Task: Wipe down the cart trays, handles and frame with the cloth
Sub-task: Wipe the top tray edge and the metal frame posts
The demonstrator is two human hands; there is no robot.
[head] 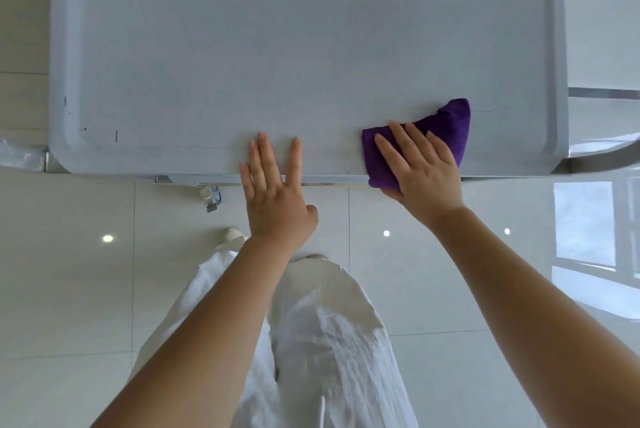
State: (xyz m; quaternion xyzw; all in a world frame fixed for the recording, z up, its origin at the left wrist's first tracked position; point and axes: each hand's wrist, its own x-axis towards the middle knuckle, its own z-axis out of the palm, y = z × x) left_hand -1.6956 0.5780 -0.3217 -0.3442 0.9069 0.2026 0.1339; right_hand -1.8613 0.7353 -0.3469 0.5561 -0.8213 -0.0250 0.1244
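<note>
Tray (277, 46) surface fills the upper view, its long axis running left to right across the person's front, raised rim curving round at the near left corner and again at the far right. Below that left corner a caster (209, 198) shows under the near edge, standing on the tiled floor (69, 271). Moving rightward, the left hand (275, 192) lies flat with fingers straight and spread, fingertips on the tray and palm overhanging the near rim; it holds nothing and seems to brace the cart. Further right, the right hand (420, 167) presses the purple cloth (446, 129) down with straight, slightly fanned fingers, the thumb hidden beneath. The cloth sits on the tray's near edge, one corner draped over the rim, close to the right end. Beyond it a metal frame tube (602, 93) runs off right. Judging by this, nearly all unwiped length lies leftward of the cloth, so the coming stroke probably sweeps left along the long axis, toward the bracing hand.
</note>
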